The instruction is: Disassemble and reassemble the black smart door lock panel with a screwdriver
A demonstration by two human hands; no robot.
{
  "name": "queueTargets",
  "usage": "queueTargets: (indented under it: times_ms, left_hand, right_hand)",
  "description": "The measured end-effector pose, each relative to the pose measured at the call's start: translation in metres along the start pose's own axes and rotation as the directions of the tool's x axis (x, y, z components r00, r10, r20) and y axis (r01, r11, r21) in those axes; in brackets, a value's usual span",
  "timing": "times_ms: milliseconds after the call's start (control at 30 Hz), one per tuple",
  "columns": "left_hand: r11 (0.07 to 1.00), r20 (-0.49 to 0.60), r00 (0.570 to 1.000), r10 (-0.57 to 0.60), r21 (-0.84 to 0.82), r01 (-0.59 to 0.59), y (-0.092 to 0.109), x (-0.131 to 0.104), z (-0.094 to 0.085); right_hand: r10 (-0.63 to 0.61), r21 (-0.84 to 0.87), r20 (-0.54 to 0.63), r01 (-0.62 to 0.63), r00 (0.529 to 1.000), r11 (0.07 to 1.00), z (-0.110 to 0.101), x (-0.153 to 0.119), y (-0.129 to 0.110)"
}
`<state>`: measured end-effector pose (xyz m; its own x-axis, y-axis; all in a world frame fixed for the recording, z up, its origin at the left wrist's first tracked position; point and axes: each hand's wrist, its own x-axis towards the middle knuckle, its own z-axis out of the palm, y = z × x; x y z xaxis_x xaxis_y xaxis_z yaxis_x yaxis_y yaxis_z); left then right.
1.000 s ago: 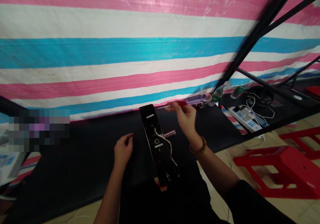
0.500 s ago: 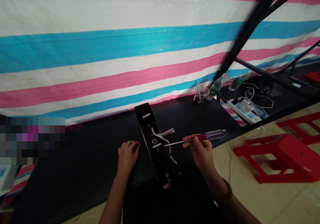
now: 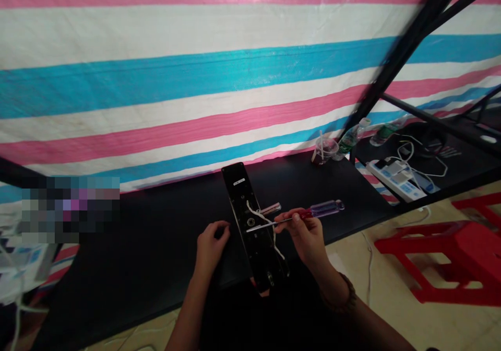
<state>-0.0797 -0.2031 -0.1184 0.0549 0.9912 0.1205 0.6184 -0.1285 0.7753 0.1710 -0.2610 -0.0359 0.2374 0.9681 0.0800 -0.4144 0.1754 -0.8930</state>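
A long black door lock panel [image 3: 239, 194] lies back side up, with a lever handle [image 3: 272, 208] sticking out to its right and a white cable [image 3: 278, 248] trailing across it. My right hand [image 3: 307, 236] is closed around a screwdriver [image 3: 326, 208] with a clear purple and red handle. Its metal shaft points left over the panel near a white label; whether the tip touches cannot be made out. Left of the panel, my left hand [image 3: 211, 246] rests on the black table [image 3: 156, 246], fingers loosely curled, a gap beside the thumb, nothing visible in it.
At the back right stand a plastic cup [image 3: 324, 151] with a straw and a plastic bottle [image 3: 354, 137]. Beyond them a white power strip [image 3: 395, 176] with cables lies on another table. A red stool [image 3: 465, 257] is on the floor at right. A striped sheet [image 3: 195, 90] hangs behind.
The screwdriver has moved left relative to the panel, its tip now further over it. The fingers of my left hand have curled in more. The whole view has shifted slightly.
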Motion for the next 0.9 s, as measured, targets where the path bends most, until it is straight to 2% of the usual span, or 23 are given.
queueTargets:
  times_ms: [67, 133, 300, 433, 600, 700, 833, 900]
  left_hand:
    - [0.972, -0.024, 0.993, -0.117, -0.209, 0.109, 0.012, -0.012, -0.008]
    - [0.913, 0.006, 0.981, -0.194, -0.364, 0.182, 0.027, -0.025, -0.015]
    - [0.834, 0.084, 0.966, -0.246, -0.489, 0.255, 0.057, -0.047, -0.017]
    - [0.798, 0.107, 0.953, -0.283, -0.524, 0.296, 0.057, -0.051, -0.010]
    - [0.715, 0.055, 0.928, -0.368, -0.621, 0.321, 0.049, -0.051, -0.002]
    - [0.574, 0.084, 0.904, -0.419, -0.747, 0.335, 0.057, -0.050, 0.000]
    - [0.295, 0.163, 0.866, -0.472, -0.897, 0.329, 0.074, -0.049, -0.003]
    - [0.210, 0.190, 0.850, -0.491, -0.921, 0.327, 0.079, -0.049, -0.004]
  right_hand:
    - [0.007, 0.012, 0.003, -0.007, 1.000, 1.000, 0.001, -0.002, 0.000]
    - [0.019, 0.041, 0.018, -0.020, 1.000, 0.999, 0.001, -0.004, 0.000]
    - [0.048, 0.079, 0.116, -0.058, 0.992, 0.995, 0.002, -0.008, 0.002]
    - [0.025, 0.060, 0.170, -0.036, 0.985, 0.998, 0.003, -0.010, 0.002]
    - [0.015, 0.082, 0.162, -0.029, 0.987, 0.996, 0.006, -0.011, -0.001]
    - [0.029, 0.105, 0.196, -0.051, 0.980, 0.993, 0.011, -0.012, -0.003]
    - [-0.037, 0.131, 0.175, 0.014, 0.984, 0.991, 0.016, -0.013, -0.007]
    - [-0.063, 0.107, 0.186, 0.043, 0.981, 0.993, 0.017, -0.013, -0.008]
